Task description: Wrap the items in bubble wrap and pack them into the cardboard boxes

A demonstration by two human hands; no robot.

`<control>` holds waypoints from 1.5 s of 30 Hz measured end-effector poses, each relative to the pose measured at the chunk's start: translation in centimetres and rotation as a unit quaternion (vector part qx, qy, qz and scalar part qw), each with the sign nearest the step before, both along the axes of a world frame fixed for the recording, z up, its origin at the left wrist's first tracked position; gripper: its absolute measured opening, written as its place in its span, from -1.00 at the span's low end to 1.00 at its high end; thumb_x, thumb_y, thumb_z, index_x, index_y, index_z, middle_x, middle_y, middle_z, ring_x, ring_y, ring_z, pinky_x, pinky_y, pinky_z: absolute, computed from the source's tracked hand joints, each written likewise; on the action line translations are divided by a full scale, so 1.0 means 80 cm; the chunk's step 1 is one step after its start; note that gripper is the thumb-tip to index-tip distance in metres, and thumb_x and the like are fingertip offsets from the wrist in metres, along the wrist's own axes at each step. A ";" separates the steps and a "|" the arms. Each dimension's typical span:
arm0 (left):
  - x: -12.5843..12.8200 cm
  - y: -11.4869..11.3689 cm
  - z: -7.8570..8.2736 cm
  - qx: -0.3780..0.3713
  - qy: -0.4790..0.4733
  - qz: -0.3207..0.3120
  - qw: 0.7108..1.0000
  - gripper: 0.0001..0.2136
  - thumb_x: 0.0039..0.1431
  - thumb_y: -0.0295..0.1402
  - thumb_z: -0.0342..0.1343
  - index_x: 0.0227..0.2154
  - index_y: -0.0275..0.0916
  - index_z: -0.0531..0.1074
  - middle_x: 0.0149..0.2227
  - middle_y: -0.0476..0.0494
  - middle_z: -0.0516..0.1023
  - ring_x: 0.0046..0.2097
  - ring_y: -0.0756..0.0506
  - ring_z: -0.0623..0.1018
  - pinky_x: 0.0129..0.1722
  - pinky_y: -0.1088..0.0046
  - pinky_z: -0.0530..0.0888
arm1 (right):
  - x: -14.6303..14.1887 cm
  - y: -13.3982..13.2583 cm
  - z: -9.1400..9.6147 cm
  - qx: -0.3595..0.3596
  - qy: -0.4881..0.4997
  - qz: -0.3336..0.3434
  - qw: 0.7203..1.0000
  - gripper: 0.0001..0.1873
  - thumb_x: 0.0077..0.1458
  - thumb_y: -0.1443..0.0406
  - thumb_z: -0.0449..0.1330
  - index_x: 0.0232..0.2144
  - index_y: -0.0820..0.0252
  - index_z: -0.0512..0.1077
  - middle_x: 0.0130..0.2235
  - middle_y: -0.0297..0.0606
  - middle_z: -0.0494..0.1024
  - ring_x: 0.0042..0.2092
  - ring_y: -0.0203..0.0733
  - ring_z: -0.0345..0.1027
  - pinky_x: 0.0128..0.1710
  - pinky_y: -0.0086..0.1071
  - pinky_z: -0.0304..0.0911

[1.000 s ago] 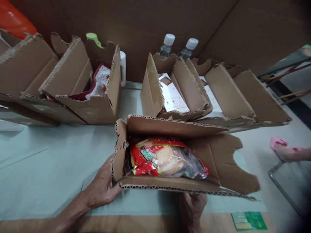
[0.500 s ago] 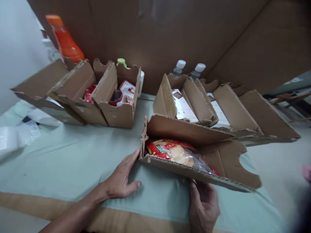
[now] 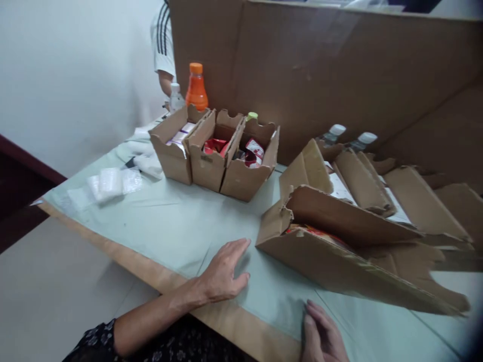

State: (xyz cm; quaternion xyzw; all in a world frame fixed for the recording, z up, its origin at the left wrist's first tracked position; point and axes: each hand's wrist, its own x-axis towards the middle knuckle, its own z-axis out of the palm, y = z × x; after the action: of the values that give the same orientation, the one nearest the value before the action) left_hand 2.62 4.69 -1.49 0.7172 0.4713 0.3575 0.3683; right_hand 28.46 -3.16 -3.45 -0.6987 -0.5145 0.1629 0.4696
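Cardboard box (image 3: 320,264) near the front edge of the bench (image 3: 169,221); left hand (image 3: 223,275) and right hand (image 3: 325,336) apart from it, each grip loosely unclosed.

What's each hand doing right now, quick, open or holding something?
Left hand: open, empty, just left of the nearest cardboard box.
Right hand: open, loosely curled, nothing seen in it.

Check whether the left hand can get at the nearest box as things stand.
Probably yes: the left hand is open and empty, the nearest box sits just beyond it, and only cloth shows between.
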 end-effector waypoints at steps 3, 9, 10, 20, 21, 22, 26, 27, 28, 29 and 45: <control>-0.022 -0.012 0.004 0.047 0.003 0.035 0.998 -0.43 0.11 -0.43 0.15 0.23 -0.27 0.38 0.31 -0.40 0.38 0.32 -0.32 0.39 0.28 -0.02 0.41 | -0.038 0.010 0.003 0.032 -0.054 0.110 0.992 -0.73 0.27 0.12 0.20 -0.21 0.18 0.57 -0.10 -0.08 0.65 -0.05 0.01 0.55 0.06 -0.08 0.41; -0.170 -0.007 0.023 0.195 0.093 0.276 0.937 -0.74 0.25 -0.44 0.07 -0.04 -0.19 0.54 0.05 -0.29 0.57 0.12 -0.24 0.53 0.15 0.07 0.50 | -0.114 0.038 0.009 0.106 -0.121 0.264 0.951 -0.83 0.32 0.24 0.16 -0.19 0.13 0.55 -0.12 -0.14 0.66 -0.07 -0.07 0.55 -0.02 -0.17 0.45; -0.205 -0.004 0.029 0.204 0.123 0.338 0.910 -0.76 0.25 -0.43 0.07 -0.07 -0.20 0.54 -0.01 -0.28 0.59 0.07 -0.24 0.55 0.13 0.06 0.50 | -0.121 0.040 0.008 0.107 -0.135 0.278 0.945 -0.83 0.32 0.24 0.16 -0.20 0.12 0.55 -0.12 -0.14 0.67 -0.07 -0.06 0.55 -0.03 -0.16 0.45; -0.400 0.054 0.055 0.038 0.298 0.606 0.737 -0.68 0.13 -0.24 0.26 -0.11 -0.33 0.50 0.32 -0.57 0.26 0.41 -0.51 0.09 0.34 -0.16 0.06 | -0.129 0.043 -0.004 0.045 -0.138 0.267 0.953 -0.70 0.33 0.13 0.12 -0.24 0.14 0.59 -0.12 -0.09 0.67 -0.06 0.00 0.54 -0.01 -0.06 0.45; -0.402 0.059 0.052 0.035 0.291 0.605 0.740 -0.79 0.16 -0.30 0.21 -0.18 -0.30 0.51 0.31 -0.53 0.28 0.42 -0.48 0.09 0.35 -0.14 0.04 | -0.130 0.043 -0.003 0.039 -0.130 0.266 0.954 -0.70 0.33 0.12 0.13 -0.24 0.14 0.59 -0.12 -0.09 0.67 -0.05 0.01 0.54 0.00 -0.05 0.45; -0.403 0.063 0.049 0.035 0.284 0.605 0.743 -0.88 0.19 -0.35 0.16 -0.25 -0.27 0.51 0.30 -0.48 0.31 0.41 -0.44 0.10 0.35 -0.12 0.04 | -0.130 0.042 -0.002 0.033 -0.123 0.265 0.956 -0.70 0.32 0.12 0.13 -0.24 0.14 0.59 -0.11 -0.08 0.67 -0.05 0.02 0.54 0.00 -0.04 0.45; -0.400 0.066 0.042 0.040 0.271 0.612 0.741 -0.89 0.23 -0.33 0.12 -0.25 -0.22 0.49 0.21 -0.42 0.40 0.33 -0.41 0.23 0.30 -0.09 0.09 | -0.133 0.041 -0.001 0.025 -0.100 0.257 0.961 -0.70 0.31 0.10 0.14 -0.25 0.13 0.60 -0.11 -0.07 0.67 -0.04 0.03 0.53 0.04 -0.01 0.43; -0.399 0.065 0.041 0.034 0.270 0.611 0.743 -0.81 0.20 -0.27 0.17 -0.19 -0.24 0.48 0.21 -0.46 0.41 0.32 -0.44 0.23 0.29 -0.11 0.09 | -0.133 0.041 -0.001 0.024 -0.096 0.255 0.962 -0.71 0.30 0.11 0.15 -0.24 0.13 0.60 -0.11 -0.08 0.67 -0.04 0.02 0.53 0.04 -0.01 0.43; -0.397 0.064 0.041 0.026 0.268 0.609 0.747 -0.72 0.15 -0.22 0.23 -0.14 -0.27 0.47 0.19 -0.50 0.41 0.31 -0.48 0.22 0.29 -0.14 0.07 | -0.134 0.041 0.000 0.025 -0.094 0.256 0.962 -0.72 0.30 0.12 0.15 -0.24 0.13 0.59 -0.12 -0.08 0.67 -0.04 0.02 0.53 0.04 -0.02 0.42; -0.396 0.063 0.042 0.016 0.264 0.604 0.752 -0.65 0.10 -0.21 0.27 -0.11 -0.31 0.46 0.18 -0.54 0.42 0.31 -0.50 0.22 0.29 -0.17 0.05 | -0.135 0.041 0.000 0.027 -0.092 0.258 0.961 -0.73 0.30 0.13 0.15 -0.24 0.13 0.59 -0.12 -0.08 0.67 -0.04 0.01 0.53 0.04 -0.02 0.42; -0.200 -0.038 0.103 -0.108 -0.487 0.329 0.802 -0.70 0.10 -0.20 0.26 -0.14 -0.24 0.53 -0.04 -0.19 0.65 0.09 -0.26 0.60 0.14 0.15 0.51 | -0.165 0.027 0.038 -0.066 0.099 0.260 0.958 -0.47 0.18 -0.01 0.24 0.12 0.10 0.48 0.15 -0.02 0.55 0.09 0.04 0.50 0.04 -0.08 0.44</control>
State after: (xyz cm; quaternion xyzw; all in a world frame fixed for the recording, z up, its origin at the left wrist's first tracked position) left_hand -13.36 1.65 6.73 0.2059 0.4729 0.7063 0.4848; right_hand 15.28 -1.03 -0.39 -0.5506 -0.6172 0.3817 0.4125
